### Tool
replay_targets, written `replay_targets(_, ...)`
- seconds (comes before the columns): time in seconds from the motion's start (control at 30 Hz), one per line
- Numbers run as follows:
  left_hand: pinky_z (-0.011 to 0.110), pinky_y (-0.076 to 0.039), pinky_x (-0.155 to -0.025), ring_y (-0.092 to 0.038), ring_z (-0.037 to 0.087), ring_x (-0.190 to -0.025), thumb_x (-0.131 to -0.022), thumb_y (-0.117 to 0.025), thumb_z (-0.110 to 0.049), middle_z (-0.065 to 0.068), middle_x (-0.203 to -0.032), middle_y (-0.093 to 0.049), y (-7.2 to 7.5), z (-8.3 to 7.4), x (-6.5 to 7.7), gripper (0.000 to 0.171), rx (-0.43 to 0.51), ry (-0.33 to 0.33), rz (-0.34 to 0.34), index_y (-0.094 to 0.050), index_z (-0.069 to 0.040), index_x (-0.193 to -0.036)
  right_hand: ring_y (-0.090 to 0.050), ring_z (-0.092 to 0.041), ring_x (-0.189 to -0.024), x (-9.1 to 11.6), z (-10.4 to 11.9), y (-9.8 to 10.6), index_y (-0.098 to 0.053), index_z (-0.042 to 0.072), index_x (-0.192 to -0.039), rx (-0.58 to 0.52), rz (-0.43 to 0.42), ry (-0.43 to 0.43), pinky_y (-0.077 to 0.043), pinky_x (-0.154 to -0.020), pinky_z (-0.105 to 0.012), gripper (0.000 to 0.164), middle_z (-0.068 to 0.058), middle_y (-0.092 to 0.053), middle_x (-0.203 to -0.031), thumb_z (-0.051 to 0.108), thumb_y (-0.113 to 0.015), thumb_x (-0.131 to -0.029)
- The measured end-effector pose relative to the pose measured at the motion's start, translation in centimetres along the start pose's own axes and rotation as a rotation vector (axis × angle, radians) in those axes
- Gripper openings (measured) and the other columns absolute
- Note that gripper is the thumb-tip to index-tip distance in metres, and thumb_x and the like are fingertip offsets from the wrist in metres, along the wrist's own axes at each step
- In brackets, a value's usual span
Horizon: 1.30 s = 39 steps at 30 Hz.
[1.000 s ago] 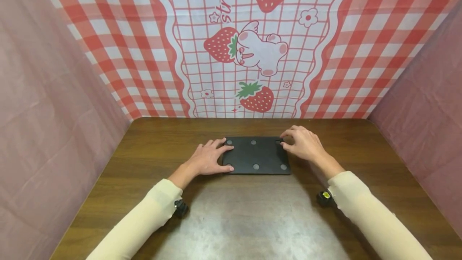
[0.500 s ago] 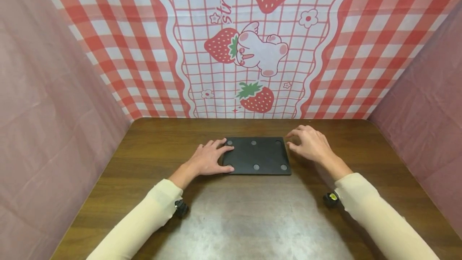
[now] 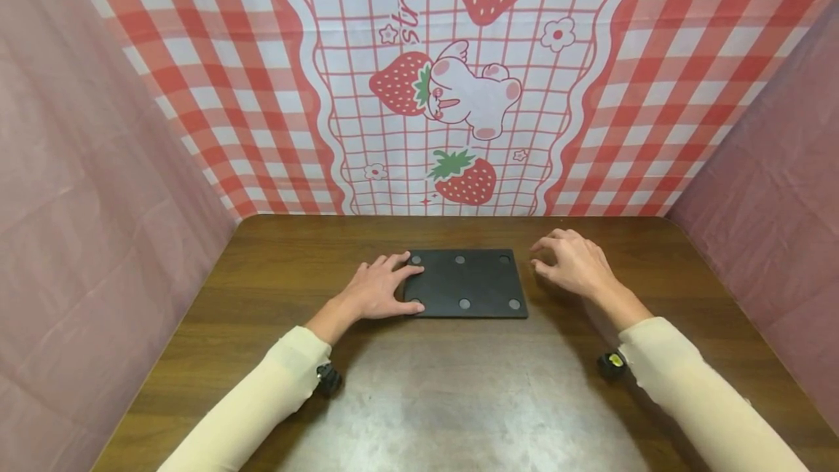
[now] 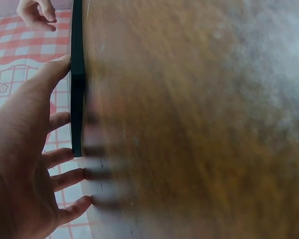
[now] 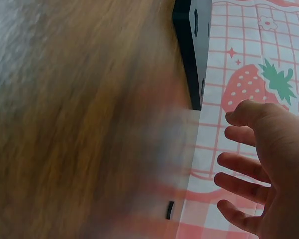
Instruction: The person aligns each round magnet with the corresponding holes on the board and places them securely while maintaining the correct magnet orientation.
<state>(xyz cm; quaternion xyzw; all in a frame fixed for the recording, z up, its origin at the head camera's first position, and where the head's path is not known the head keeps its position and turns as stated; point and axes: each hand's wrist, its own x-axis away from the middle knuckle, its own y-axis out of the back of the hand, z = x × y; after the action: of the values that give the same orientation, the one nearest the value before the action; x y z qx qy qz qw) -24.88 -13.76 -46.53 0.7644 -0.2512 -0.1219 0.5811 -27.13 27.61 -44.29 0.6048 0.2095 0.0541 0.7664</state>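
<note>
A flat black rectangular board (image 3: 464,282) lies on the table, with several pale grey round spots set along its long edges; the spot at its far right corner looks darker. My left hand (image 3: 376,288) rests at the board's left end, fingers spread and thumb (image 4: 59,67) against its near edge. To the right of the board, apart from it, my right hand (image 3: 573,262) hovers with loosely bent fingers. In the right wrist view nothing shows between its thumb and fingers, and the board's thick edge (image 5: 186,59) stands beyond the thumb.
The brown wooden table (image 3: 432,399) reaches back to a red-and-white checked cloth (image 3: 262,93) with strawberries. Pink curtains (image 3: 98,166) hang at both sides. A small black strip (image 5: 169,210) lies on the tabletop in the right wrist view.
My right hand has let go of the board's far right corner and moved off to the right. The left hand and the board have stayed in place.
</note>
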Motion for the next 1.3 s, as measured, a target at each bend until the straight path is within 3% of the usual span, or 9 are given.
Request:
replay_targets(0.73, 0.075, -0.040, -0.125, -0.040, 0.044, -0.167, -0.102, -0.072, -0.067, 0.012, -0.187, -0.032, 0.0, 0.0, 0.0, 0.083, 0.007, -0.004, -0.001, -0.047, -0.033, -0.173, -0.070, -0.047, -0.122, 1.4, -2.5, 1.2, -0.083, 0.012, -0.128, 0.002, 0.027, -0.073, -0.059, -0.091, -0.067, 0.034, -0.021, -0.077, -0.131, 0.026, -0.083, -0.098)
replay_targets(1.3, 0.076, -0.040, -0.125, -0.040, 0.045, -0.167, -0.102, -0.072, -0.067, 0.012, -0.187, -0.032, 0.1, 0.0, 0.0, 0.082, -0.005, -0.005, 0.003, -0.047, -0.033, -0.173, -0.069, -0.047, -0.119, 1.4, -3.3, 0.5, -0.083, 0.009, -0.126, 0.034, 0.054, -0.079, -0.059, -0.090, -0.069, 0.033, -0.021, -0.076, -0.122, 0.022, -0.083, -0.096)
